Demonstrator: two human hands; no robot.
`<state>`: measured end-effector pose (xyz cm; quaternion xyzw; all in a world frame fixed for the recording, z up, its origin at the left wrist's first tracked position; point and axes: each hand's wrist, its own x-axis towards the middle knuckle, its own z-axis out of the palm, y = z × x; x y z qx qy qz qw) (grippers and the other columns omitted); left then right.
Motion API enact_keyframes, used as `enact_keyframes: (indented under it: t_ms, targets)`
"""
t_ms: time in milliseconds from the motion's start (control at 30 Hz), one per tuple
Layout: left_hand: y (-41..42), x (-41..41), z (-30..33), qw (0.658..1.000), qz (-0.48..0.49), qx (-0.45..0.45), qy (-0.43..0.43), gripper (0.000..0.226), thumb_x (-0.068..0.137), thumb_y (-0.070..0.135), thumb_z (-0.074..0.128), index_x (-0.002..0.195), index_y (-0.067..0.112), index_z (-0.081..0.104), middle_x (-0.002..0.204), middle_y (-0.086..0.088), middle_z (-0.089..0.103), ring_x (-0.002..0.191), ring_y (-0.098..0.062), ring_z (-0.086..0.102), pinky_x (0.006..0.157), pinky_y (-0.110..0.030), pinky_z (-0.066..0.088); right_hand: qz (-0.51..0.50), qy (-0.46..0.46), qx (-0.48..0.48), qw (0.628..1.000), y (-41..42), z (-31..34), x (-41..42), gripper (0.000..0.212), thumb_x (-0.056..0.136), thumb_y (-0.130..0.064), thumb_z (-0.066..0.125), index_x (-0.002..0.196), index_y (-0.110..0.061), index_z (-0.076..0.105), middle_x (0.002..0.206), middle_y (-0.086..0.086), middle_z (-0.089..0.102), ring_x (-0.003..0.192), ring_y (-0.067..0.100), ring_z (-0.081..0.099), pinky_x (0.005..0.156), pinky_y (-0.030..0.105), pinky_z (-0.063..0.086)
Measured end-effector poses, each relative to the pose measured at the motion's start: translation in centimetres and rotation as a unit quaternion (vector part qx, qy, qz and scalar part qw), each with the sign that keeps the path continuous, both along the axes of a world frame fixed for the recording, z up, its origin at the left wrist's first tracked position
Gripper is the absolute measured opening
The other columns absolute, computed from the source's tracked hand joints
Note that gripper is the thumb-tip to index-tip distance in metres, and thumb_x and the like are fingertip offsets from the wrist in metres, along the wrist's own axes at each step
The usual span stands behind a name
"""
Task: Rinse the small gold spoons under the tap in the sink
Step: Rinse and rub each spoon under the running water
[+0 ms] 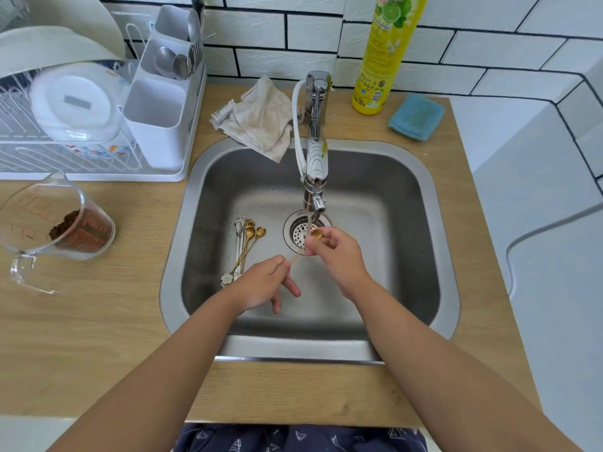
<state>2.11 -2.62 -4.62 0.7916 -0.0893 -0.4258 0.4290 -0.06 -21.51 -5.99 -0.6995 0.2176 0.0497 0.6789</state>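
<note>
A small gold spoon (316, 235) is held over the drain (297, 234) under the water running from the tap (315, 177). My left hand (264, 283) pinches the end of its thin handle. My right hand (336, 256) has its fingers closed around the bowl end, rubbing it in the stream. Several more small spoons (247, 243), gold and silver, lie in a bundle on the floor of the steel sink (424, 223), just left of the drain and beyond my left hand.
A white dish rack (65, 154) with a cutlery holder (156, 122) stands at the back left. A glass measuring jug (55, 223) with brown powder sits left of the sink. Behind the sink are a beige cloth (261, 119), a yellow detergent bottle (381, 57) and a blue sponge (416, 117).
</note>
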Motion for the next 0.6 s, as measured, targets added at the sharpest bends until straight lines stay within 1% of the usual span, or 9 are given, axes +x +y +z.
enact_keyframes:
  t_ms: [33,100,167,233,300,400,500,533,600]
  targets:
    - [-0.02,0.04,-0.12,1.000,0.004,0.009,0.010,0.033,0.103,0.039,0.029,0.092,0.014,0.047,0.091,0.007,0.078,0.058,-0.018,0.067,0.078,-0.038,0.047,-0.009,-0.003,-0.015,1.000,0.18,0.01,0.02,0.014,0.099,-0.028,0.067,0.093,-0.018,0.075,0.077,-0.005,0.077,0.073,0.010,0.076,0.078,0.026,0.055]
    - [0.08,0.04,-0.30,0.999,0.014,0.029,0.025,0.030,0.095,0.039,0.031,0.087,0.015,0.048,0.085,0.002,0.078,0.060,-0.019,0.067,0.073,-0.037,0.042,-0.003,-0.006,-0.026,1.000,0.58,0.06,0.07,0.023,0.104,-0.028,0.058,0.090,-0.018,0.074,0.079,-0.004,0.078,0.070,0.012,0.077,0.074,0.022,0.055]
    - [0.32,0.02,-0.40,0.998,0.022,0.049,0.020,0.032,0.091,0.042,0.030,0.086,0.016,0.048,0.079,-0.001,0.077,0.054,-0.019,0.064,0.068,-0.035,0.041,0.025,-0.008,-0.026,0.999,0.92,-0.02,0.08,0.019,0.104,-0.022,0.057,0.095,-0.019,0.073,0.086,-0.002,0.079,0.074,0.014,0.078,0.078,0.021,0.057]
    - [0.49,0.05,-0.52,0.998,0.013,0.064,0.003,0.036,0.094,0.045,0.028,0.087,0.017,0.048,0.078,0.002,0.077,0.051,-0.017,0.063,0.069,-0.035,0.042,0.039,-0.008,-0.023,0.999,1.02,-0.06,0.03,0.011,0.100,-0.016,0.063,0.100,-0.019,0.073,0.089,0.000,0.079,0.077,0.013,0.077,0.086,0.027,0.060]
    - [0.39,0.02,-0.62,0.998,0.003,0.066,-0.006,0.036,0.099,0.046,0.026,0.085,0.020,0.047,0.080,0.005,0.077,0.052,-0.014,0.064,0.071,-0.036,0.043,0.029,-0.009,-0.017,0.999,0.92,-0.03,0.04,0.006,0.096,-0.018,0.069,0.097,-0.020,0.075,0.087,0.000,0.080,0.075,0.014,0.077,0.090,0.035,0.061]
    - [0.21,0.01,-0.63,0.997,0.001,0.067,-0.026,0.035,0.102,0.045,0.028,0.082,0.023,0.045,0.080,0.008,0.077,0.047,-0.014,0.061,0.069,-0.034,0.042,0.026,-0.005,-0.018,1.000,0.95,0.20,0.11,0.016,0.099,-0.028,0.066,0.087,-0.027,0.076,0.085,0.000,0.080,0.076,0.018,0.079,0.092,0.040,0.060]
    - [0.31,0.02,-0.55,0.997,-0.004,0.076,-0.026,0.033,0.100,0.043,0.028,0.082,0.021,0.045,0.079,0.007,0.076,0.043,-0.016,0.056,0.070,-0.036,0.047,0.044,0.007,-0.010,0.999,1.15,0.22,-0.01,0.017,0.100,-0.020,0.062,0.091,-0.027,0.075,0.087,-0.001,0.081,0.079,0.019,0.080,0.094,0.037,0.059]
    - [0.38,-0.01,-0.50,0.996,-0.005,0.080,-0.027,0.033,0.099,0.043,0.027,0.083,0.021,0.046,0.079,0.007,0.076,0.043,-0.015,0.056,0.071,-0.036,0.048,0.046,0.007,-0.012,0.999,1.17,0.28,-0.04,0.015,0.098,-0.019,0.065,0.091,-0.027,0.075,0.087,0.000,0.081,0.079,0.019,0.080,0.092,0.035,0.059]
    - [0.46,-0.11,-0.36,0.996,-0.008,0.087,-0.031,0.033,0.097,0.044,0.027,0.082,0.023,0.047,0.078,0.008,0.076,0.042,-0.012,0.055,0.067,-0.034,0.047,0.041,0.003,-0.017,0.999,1.05,0.48,-0.03,0.012,0.096,-0.023,0.068,0.087,-0.024,0.076,0.085,0.001,0.081,0.076,0.019,0.080,0.083,0.029,0.061]
